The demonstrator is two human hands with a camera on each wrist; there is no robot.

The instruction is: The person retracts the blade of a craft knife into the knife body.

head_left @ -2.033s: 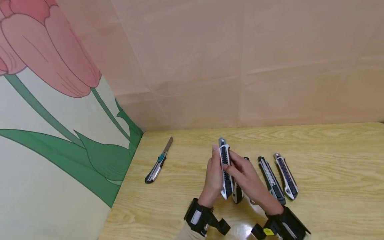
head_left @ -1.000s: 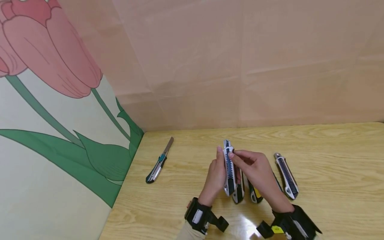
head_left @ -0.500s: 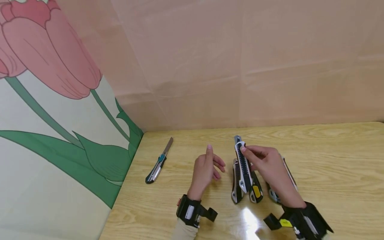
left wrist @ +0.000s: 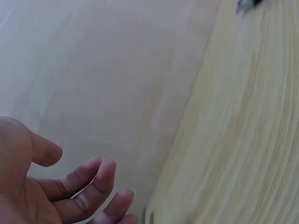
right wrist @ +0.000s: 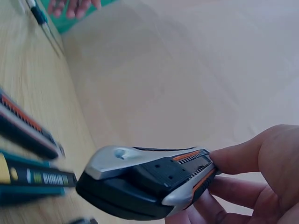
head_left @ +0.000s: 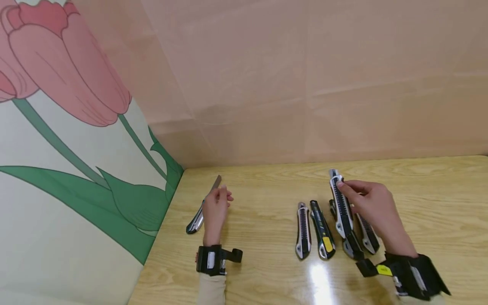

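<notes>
My right hand (head_left: 375,212) pinches a silver-and-black utility knife (head_left: 342,207) near its upper end, thumb on one side. Its butt end faces the camera in the right wrist view, where orange strips show along the knife body (right wrist: 154,182). My left hand (head_left: 216,214) hovers in front of another utility knife (head_left: 195,222), hiding its middle; that one lies at the table's left with a long blade out. In the left wrist view the fingers (left wrist: 88,191) are loosely bent with nothing in them. Whether the left hand touches that knife cannot be told.
On the wooden table (head_left: 259,271) lie a silver-and-black knife (head_left: 303,233) and a yellow-marked knife (head_left: 323,231). Two more, a dark knife (head_left: 354,250) and a silver-trimmed knife (head_left: 369,239), lie partly hidden under the right hand. A pink cloth (head_left: 244,84) hangs behind.
Both hands were together on the held knife; the left has let go and moved left to the long-bladed knife. The right has carried its knife rightward, over the row.
</notes>
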